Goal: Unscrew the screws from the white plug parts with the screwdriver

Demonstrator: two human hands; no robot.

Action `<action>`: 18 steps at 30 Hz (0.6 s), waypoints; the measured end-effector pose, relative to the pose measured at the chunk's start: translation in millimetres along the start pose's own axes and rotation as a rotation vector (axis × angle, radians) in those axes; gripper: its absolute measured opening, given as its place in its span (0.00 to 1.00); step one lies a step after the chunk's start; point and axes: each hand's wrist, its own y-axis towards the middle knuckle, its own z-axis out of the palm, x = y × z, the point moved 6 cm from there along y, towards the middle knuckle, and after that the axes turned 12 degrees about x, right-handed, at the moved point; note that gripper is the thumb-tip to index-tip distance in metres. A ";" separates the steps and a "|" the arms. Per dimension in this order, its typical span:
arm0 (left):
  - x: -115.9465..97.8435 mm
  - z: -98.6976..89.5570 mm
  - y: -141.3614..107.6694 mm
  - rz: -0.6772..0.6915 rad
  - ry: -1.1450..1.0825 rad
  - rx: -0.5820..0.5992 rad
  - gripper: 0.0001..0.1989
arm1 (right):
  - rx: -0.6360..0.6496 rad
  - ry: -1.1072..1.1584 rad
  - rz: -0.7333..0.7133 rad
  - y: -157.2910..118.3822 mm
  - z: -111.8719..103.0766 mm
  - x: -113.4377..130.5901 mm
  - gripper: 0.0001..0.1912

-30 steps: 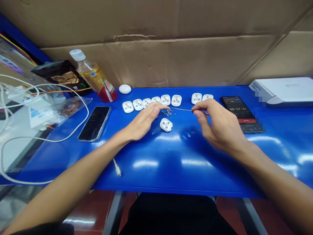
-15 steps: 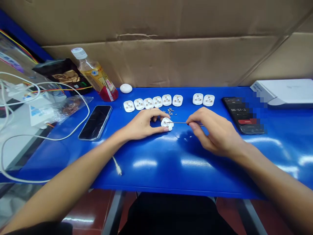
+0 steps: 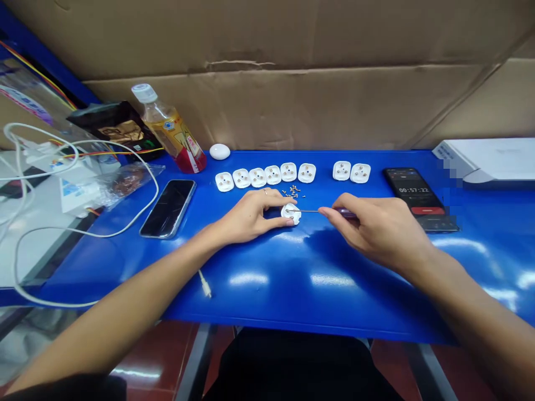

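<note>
over on the left, a dark phone [image 3: 169,209] lies on the blue table [image 3: 288,295]. next, the left hand [image 3: 249,215] pinches a white plug piece [image 3: 294,216] between thumb and fingers, loose screws [image 3: 293,192] just beyond it. the right hand [image 3: 378,225] clasps a screwdriver [image 3: 348,212], its tip at the piece. farther along, another phone [image 3: 413,194] shows a timer.

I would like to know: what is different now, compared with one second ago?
The left hand came back from over the screws and took hold of the white piece. The right hand brought the screwdriver tip from the screws toward the person, to that piece. The other pieces, screws and bottle stayed in place.
</note>
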 end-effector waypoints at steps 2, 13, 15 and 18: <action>-2.1 0.6 0.0 0.018 0.010 0.004 0.21 | 0.059 0.074 -0.069 1.1 -2.1 2.0 0.11; -4.8 1.5 1.7 -0.012 0.001 0.027 0.21 | 0.053 0.219 0.079 -0.6 -1.3 -3.3 0.09; -5.2 1.6 1.7 -0.007 -0.004 0.023 0.21 | -0.024 0.253 0.012 0.1 -5.5 0.5 0.07; -4.6 1.5 1.4 -0.006 -0.010 0.019 0.22 | -0.093 0.299 -0.105 0.4 -11.5 7.7 0.11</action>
